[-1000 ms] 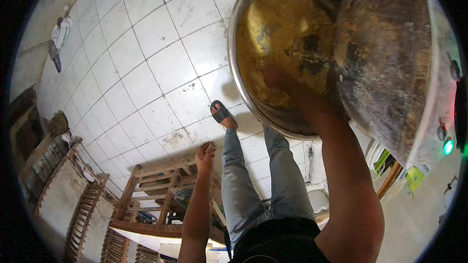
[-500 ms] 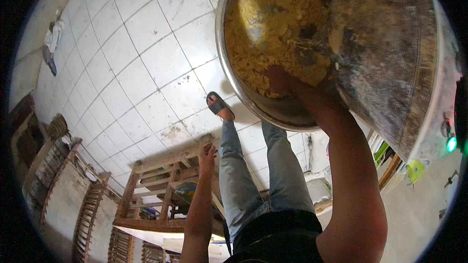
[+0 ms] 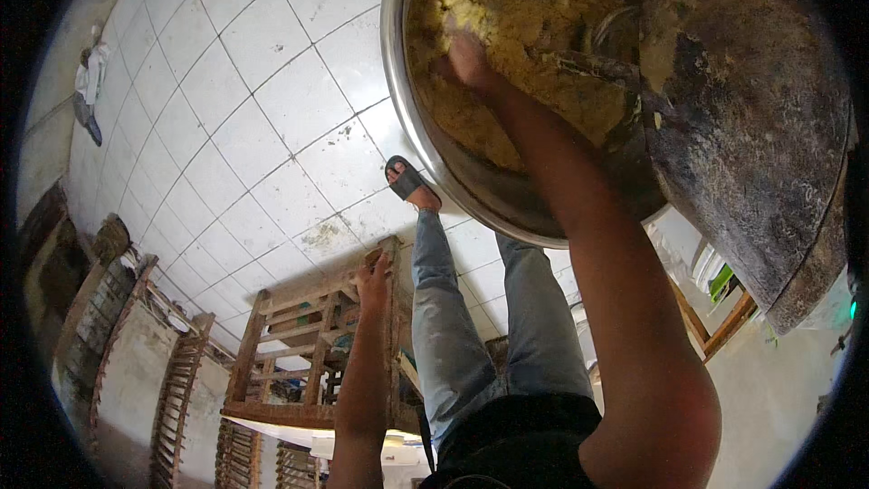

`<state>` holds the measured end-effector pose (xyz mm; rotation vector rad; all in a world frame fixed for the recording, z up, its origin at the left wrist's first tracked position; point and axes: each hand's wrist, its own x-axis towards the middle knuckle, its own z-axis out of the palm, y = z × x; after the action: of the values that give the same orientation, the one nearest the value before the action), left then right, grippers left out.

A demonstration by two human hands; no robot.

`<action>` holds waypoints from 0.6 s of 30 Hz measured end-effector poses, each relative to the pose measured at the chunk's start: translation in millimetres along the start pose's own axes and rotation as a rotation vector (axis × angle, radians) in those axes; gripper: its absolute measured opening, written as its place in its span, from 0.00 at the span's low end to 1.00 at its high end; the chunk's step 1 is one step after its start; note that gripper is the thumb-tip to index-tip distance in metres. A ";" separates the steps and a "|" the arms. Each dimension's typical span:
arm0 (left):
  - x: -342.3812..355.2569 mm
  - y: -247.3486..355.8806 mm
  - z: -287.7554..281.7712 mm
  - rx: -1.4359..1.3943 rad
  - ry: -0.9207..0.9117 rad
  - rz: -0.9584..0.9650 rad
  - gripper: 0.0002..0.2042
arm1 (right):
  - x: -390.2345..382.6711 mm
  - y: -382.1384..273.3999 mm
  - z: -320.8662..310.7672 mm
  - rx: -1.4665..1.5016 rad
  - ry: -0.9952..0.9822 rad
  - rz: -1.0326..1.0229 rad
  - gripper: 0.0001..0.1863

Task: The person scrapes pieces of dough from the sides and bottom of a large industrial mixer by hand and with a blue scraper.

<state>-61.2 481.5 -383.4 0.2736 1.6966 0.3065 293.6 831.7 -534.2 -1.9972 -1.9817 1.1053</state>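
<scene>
The right hand (image 3: 467, 59) dips into the yellow mass (image 3: 525, 9) inside the metal bowl (image 3: 396, 63) at one o'clock — probably there because a dark cover (image 3: 742, 127) blocks two o'clock; the left hand (image 3: 371, 281) hangs towards seven — neither grip is clear.

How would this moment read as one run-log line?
Right hand: inside metal bowl, at yellowish mixture | Left hand: away from bowl, grip unclear | Nearby: worn brown panel, white tiled floor
</scene>
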 end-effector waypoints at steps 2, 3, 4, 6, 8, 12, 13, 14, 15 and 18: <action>-3.6 -20.7 -7.5 0.065 0.040 0.012 0.23 | -39.7 -6.3 12.0 -0.133 -0.286 -0.021 0.53; -5.5 -26.5 -6.1 0.027 0.054 -0.017 0.23 | -68.8 4.6 11.3 -0.173 -0.450 -0.056 0.53; -10.9 -32.0 -5.5 -0.012 0.078 -0.048 0.23 | -97.2 3.6 6.7 -0.194 -0.504 -0.091 0.53; -15.3 -20.6 2.6 -0.041 0.054 -0.061 0.23 | -143.4 9.5 -19.5 -0.255 -0.514 -0.246 0.52; -22.3 -3.9 6.3 -0.012 -0.009 -0.040 0.23 | -109.2 4.7 -27.8 -0.400 -1.279 0.151 0.48; -30.8 54.3 19.3 -0.051 -0.016 0.062 0.22 | -142.5 62.3 -23.0 -0.424 -0.749 -0.099 0.45; -32.3 62.7 18.6 -0.065 -0.005 0.077 0.22 | -133.7 59.1 -18.8 -0.393 -0.535 -0.127 0.46; -30.1 69.4 17.4 -0.080 0.005 0.093 0.22 | -119.3 57.1 -16.0 -0.360 -0.321 -0.152 0.48; -25.5 68.1 13.8 -0.096 0.012 0.108 0.23 | -97.0 48.3 -15.8 -0.302 -0.152 -0.146 0.47; -7.8 46.3 3.2 -0.075 0.021 0.051 0.21 | -28.7 16.6 -16.2 -0.141 0.000 -0.036 0.43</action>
<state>-56.6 522.2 -360.2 0.2595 1.6966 0.4115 319.8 809.8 -520.1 -2.0182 -2.1421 0.9831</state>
